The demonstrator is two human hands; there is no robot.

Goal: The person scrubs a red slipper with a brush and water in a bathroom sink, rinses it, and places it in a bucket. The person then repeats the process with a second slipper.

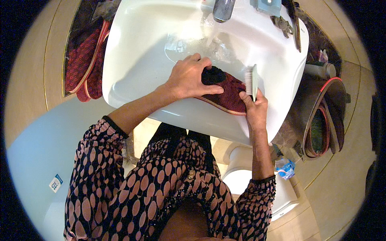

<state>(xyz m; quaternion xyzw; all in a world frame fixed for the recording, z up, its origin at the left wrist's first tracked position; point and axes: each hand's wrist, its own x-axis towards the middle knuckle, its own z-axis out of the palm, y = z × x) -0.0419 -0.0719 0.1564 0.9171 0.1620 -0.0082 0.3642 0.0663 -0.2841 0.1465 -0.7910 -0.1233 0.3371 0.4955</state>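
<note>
A dark red fabric slipper [233,95] with a black opening and a pale sole edge is held over the white washbasin [135,75]. My left hand [188,78] grips its left end around the opening, thumb on top. My right hand [256,108] holds a pale green scrubbing brush [254,81] upright, bristles facing left, and its thumb touches the slipper's right end. Water runs from the metal faucet [223,12] above and foams in the basin beyond my hands.
More red slippers [87,66] lie on the counter left of the basin. To the right are a white bottle [322,70] and dark slippers [316,120]. A light blue soap dish [268,6] and a crumpled cloth [282,25] rest on the rim. Below right stands a toilet [283,198].
</note>
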